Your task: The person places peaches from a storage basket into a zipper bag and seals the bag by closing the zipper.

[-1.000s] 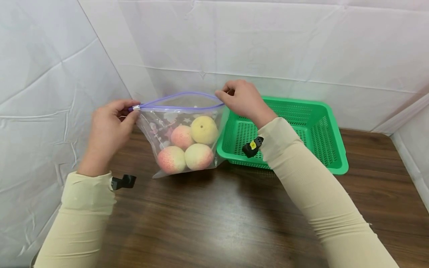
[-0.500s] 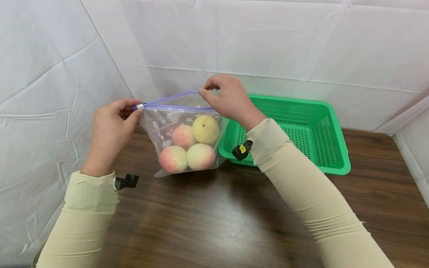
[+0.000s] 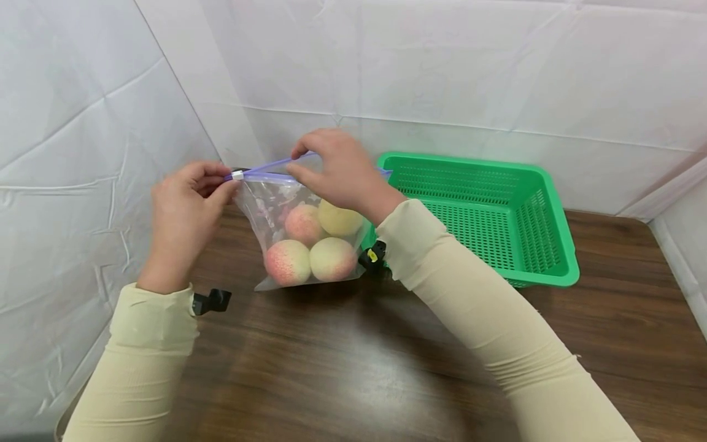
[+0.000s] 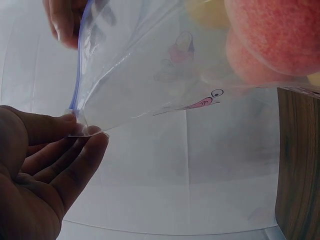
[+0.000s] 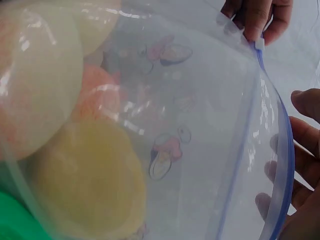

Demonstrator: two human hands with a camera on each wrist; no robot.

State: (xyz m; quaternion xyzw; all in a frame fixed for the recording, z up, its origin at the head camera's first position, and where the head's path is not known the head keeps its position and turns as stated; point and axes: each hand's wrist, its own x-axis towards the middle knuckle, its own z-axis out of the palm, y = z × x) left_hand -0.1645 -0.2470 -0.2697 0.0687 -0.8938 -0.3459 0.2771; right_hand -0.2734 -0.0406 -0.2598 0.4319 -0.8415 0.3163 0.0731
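Observation:
A clear zip bag (image 3: pixel 258 205) with a purple seal and faint printed figures holds several peaches (image 3: pixel 288 263), some pink and cream, one yellow (image 4: pixel 207 12). My left hand (image 3: pixel 185 212) pinches its upper left corner by the white slider (image 3: pixel 237 175), between thumb and fingers. Over the mouth of the bag is my right hand (image 3: pixel 342 172), partly covering the yellow peach. In the right wrist view its fingers (image 5: pixel 305 165) lie loosely against the far side of the purple edge, while the thumb stands apart. The seal gapes between the two hands.
A green perforated basket (image 3: pixel 469 161) stands on the brown wooden table (image 3: pixel 309 368), just right of the bag. White sheeting (image 3: pixel 442 73) rises behind and to the left.
My right hand has let go of the bag's right end and moved left along the purple seal toward my left hand. The left hand keeps its pinch, shifting only slightly right.

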